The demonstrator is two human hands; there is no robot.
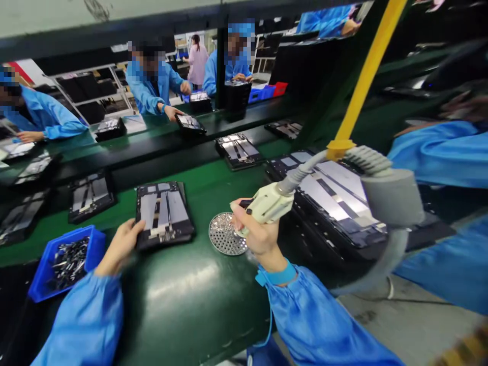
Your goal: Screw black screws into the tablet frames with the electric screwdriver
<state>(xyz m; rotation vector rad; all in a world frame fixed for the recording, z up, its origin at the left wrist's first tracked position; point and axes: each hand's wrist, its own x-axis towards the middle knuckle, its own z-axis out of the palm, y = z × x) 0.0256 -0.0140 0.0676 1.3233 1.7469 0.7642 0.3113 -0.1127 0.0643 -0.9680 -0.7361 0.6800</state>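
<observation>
My left hand grips the left edge of an opened tablet, thumb on top and fingers at its side. The tablet lies on the green bench with its inner parts facing up; a second panel seems to lie beneath it. My right hand is wrapped round a pale electric screwdriver, whose grey cable leads up to the right. A round metal screw plate full of holes sits under the screwdriver's front end. My fingers hide the screwdriver's tip, so I cannot tell whether it touches the plate.
A blue bin of small dark parts stands left of my arm. Stacked tablets rise on the right, beside a grey cable holder and a yellow strap. More tablets lie along the line. Co-workers in blue sit across.
</observation>
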